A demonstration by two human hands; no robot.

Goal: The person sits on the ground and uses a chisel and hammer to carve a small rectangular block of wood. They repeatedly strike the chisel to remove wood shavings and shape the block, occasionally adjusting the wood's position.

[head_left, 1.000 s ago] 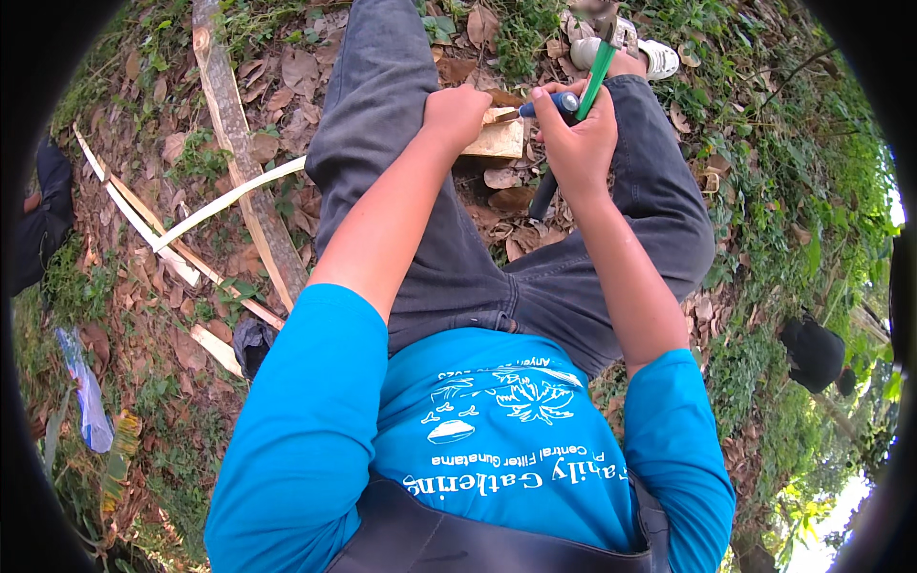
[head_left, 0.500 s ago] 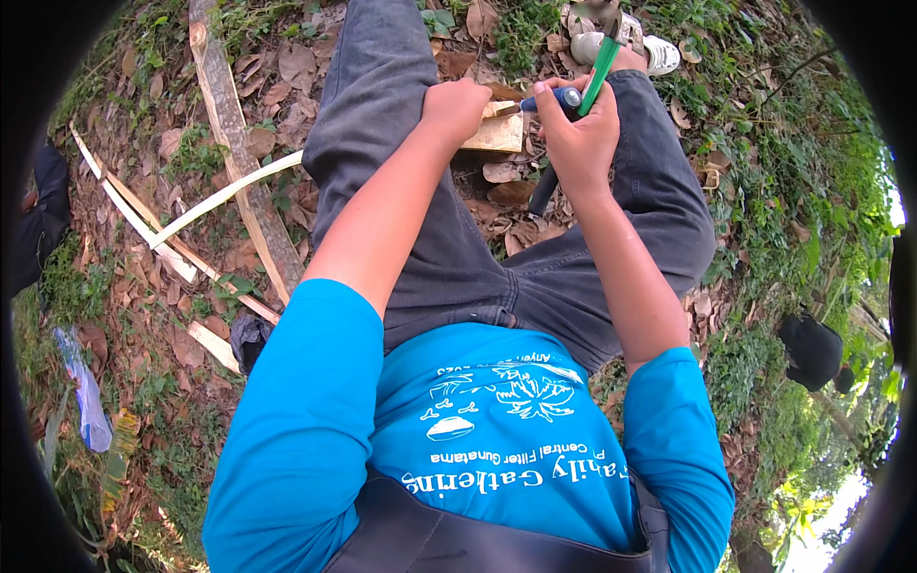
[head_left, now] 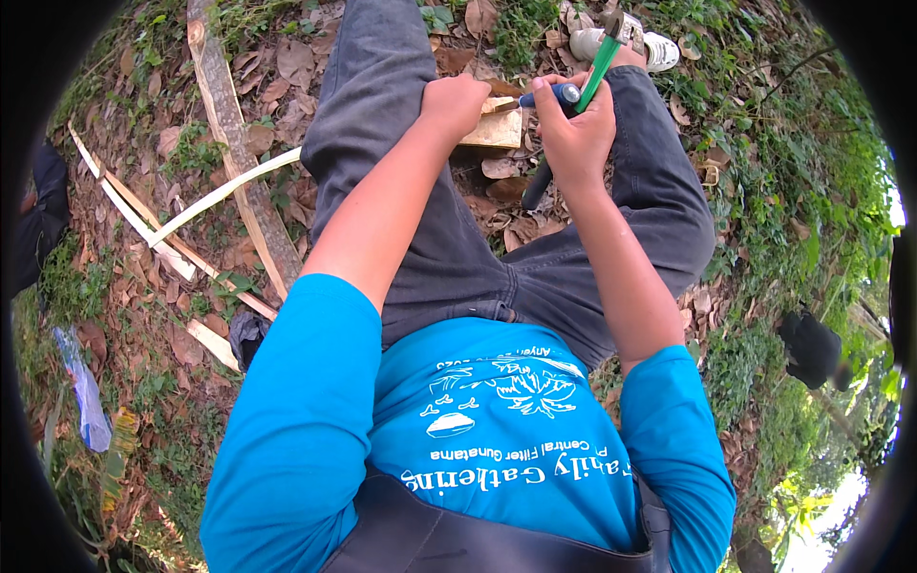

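Observation:
My left hand (head_left: 456, 103) is closed at the inner side of my left knee. It grips the end of a pale wooden strip (head_left: 229, 188), which runs behind that leg from the left. The tip rests on a squared wood block (head_left: 497, 134) between my legs. My right hand (head_left: 578, 129) holds two tools at once. One is a blue-handled chisel (head_left: 549, 98), its narrow blade lying against the strip's tip over the block. The other is a hammer (head_left: 599, 72) with a green and black handle, its head pointing away from me near my right shoe.
A long bark-covered pole (head_left: 229, 124) lies at my left, with split wood pieces (head_left: 215, 346) beside it. A clear plastic bag (head_left: 84, 392) is farther left. Dry leaves and low plants cover the ground. A dark object (head_left: 810, 349) lies at the right.
The hammer has tilted slightly in my right hand, its black grip end shifting up and left. My left hand, the strip and the block stay nearly in place.

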